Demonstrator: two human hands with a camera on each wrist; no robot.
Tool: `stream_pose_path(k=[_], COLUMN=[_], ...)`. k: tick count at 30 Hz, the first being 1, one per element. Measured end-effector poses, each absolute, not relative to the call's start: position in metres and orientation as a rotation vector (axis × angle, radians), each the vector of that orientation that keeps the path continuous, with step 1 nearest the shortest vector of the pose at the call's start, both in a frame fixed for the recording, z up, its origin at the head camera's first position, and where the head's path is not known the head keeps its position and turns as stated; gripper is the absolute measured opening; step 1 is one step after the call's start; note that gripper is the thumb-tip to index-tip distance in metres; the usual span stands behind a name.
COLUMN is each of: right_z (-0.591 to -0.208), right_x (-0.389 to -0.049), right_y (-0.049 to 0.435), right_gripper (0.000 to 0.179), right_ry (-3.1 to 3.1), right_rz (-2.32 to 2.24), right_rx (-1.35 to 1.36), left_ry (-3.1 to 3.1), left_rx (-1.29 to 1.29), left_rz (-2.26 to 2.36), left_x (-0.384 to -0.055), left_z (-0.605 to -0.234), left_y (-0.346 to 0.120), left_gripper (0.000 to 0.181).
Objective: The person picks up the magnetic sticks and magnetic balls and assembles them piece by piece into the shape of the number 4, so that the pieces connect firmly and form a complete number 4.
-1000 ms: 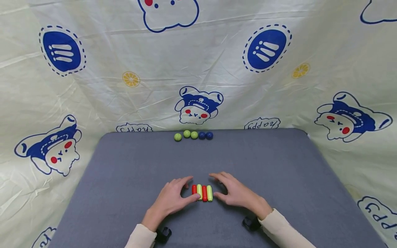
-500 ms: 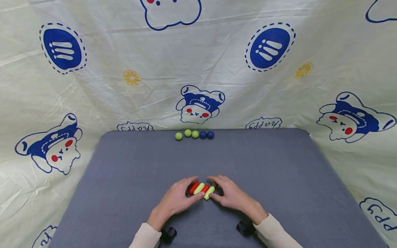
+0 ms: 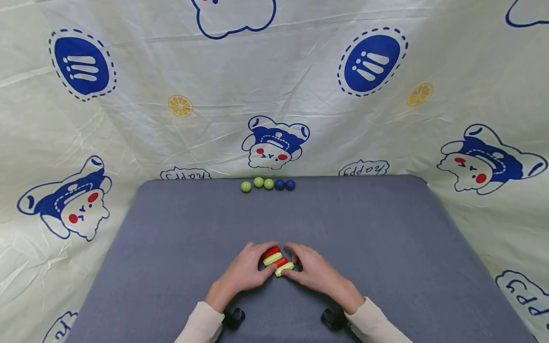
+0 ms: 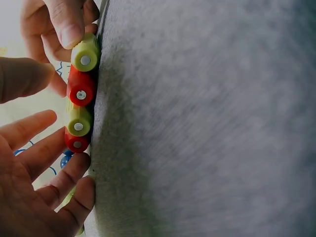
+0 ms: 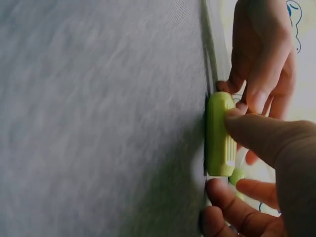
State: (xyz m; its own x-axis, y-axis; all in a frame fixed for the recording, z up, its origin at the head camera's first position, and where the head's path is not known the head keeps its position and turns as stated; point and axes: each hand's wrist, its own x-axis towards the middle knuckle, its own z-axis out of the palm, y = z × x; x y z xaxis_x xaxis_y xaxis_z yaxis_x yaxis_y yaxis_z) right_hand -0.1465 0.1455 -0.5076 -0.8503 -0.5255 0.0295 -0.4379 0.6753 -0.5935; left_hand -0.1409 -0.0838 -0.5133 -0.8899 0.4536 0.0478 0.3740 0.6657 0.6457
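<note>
Two red and two light-green short toy rods lie side by side in a slanted row on the table, with round silvery discs at their ends. My left hand (image 3: 244, 269) arches round the row's left side, fingertips against the outermost red rod (image 4: 77, 141) and thumb over the row. On the other side is my right hand (image 3: 319, 269). Its thumb presses the nearest green rod (image 5: 219, 136), while its fingers bend loosely beyond the rod's end. The inner red rod (image 4: 80, 88) and inner green rod (image 4: 78, 121) sit between, partly covered by the hands in the head view.
Several small balls line the far edge of the grey table (image 3: 193, 219): yellow-green balls (image 3: 259, 182) on the left and two dark-blue balls (image 3: 279, 184) on the right. A printed pale curtain (image 3: 137, 119) hangs behind and along both sides.
The row of rods has turned clockwise, from rods pointing away from me to rods lying nearly crosswise. Both hands have closed in around it, the right hand moving left onto the green rod.
</note>
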Motion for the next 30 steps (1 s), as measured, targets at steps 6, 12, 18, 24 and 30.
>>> stream_pose_path(k=[6,12,18,24,30], right_z=[-0.506,-0.503,-0.498,-0.497,-0.5], right_x=[-0.143,-0.145,-0.156,-0.17,-0.177], right_y=[0.137,0.135,0.139,0.139,0.134], right_gripper=[0.063,0.064,0.056,0.051,0.041], right_ry=[2.738,2.678,2.613,2.615,2.619], right_rz=[-0.919,-0.976,-1.017,-1.046,-1.086], right_rx=[-0.737,-0.705,-0.691,-0.71,-0.74], left_ry=[2.745,2.7,2.696,2.782,2.819], left_rx=[0.694,0.739,0.685,0.589,0.589], left_rz=[1.027,1.098,1.167,1.101,1.092], left_x=[-0.144,-0.149,-0.154,-0.156,-0.156], left_z=[-0.511,-0.507,-0.503,-0.503,-0.507], left_y=[-0.085,-0.089,-0.096,-0.098,-0.095], left_gripper=[0.045,0.04,0.034,0.028,0.024])
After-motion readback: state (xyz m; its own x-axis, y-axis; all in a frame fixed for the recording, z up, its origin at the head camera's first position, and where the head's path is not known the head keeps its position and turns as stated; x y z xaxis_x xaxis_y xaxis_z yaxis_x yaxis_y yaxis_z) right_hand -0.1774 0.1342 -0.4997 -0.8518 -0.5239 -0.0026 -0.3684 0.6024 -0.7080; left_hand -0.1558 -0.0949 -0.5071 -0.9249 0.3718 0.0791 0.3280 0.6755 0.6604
